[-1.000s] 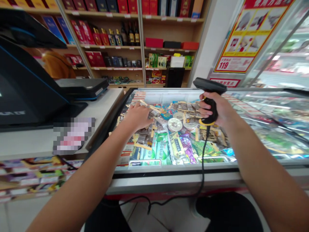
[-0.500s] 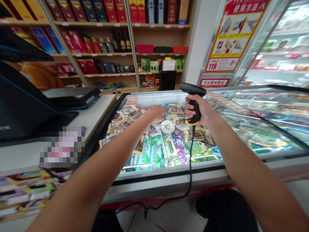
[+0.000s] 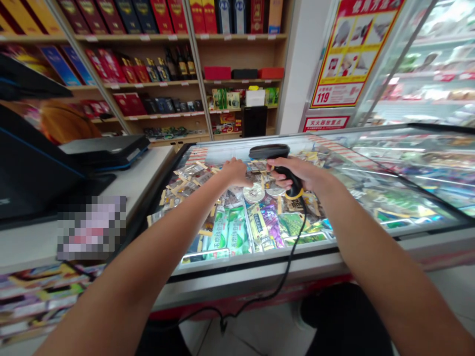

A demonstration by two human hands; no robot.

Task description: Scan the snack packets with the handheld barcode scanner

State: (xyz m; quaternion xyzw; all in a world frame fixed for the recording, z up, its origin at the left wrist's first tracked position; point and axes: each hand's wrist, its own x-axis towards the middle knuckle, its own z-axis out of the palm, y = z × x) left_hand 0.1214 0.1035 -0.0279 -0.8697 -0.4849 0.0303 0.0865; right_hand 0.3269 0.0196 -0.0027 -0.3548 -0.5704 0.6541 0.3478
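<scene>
My right hand (image 3: 291, 174) is wrapped round the grip of a black barcode scanner (image 3: 270, 151) with a yellow-trimmed base. Its head points left, and its cable (image 3: 287, 274) hangs down over the freezer's front edge. Left of it, my left hand (image 3: 235, 173) reaches over the packaged ice creams (image 3: 189, 185), thumb toward the scanner. Its other fingers are hidden behind the hand, so whether it holds a pack cannot be seen. Just in front of the hands lie round silver-lidded tubs (image 3: 254, 193), green-and-white packs (image 3: 227, 230) and purple packs (image 3: 273, 225).
The chest freezer's white front rim (image 3: 237, 274) runs across before me. On the left, a counter (image 3: 148, 170) carries a black scale (image 3: 107, 148) and a dark checkout machine (image 3: 33, 163). Shelves of boxes and bottles (image 3: 148, 74) stand behind. A person's orange-brown sleeve (image 3: 67, 121) shows at far left.
My right hand has moved left and tilted the scanner down leftward, closer to my left hand. My left hand stays over the packs. The view has shifted slightly.
</scene>
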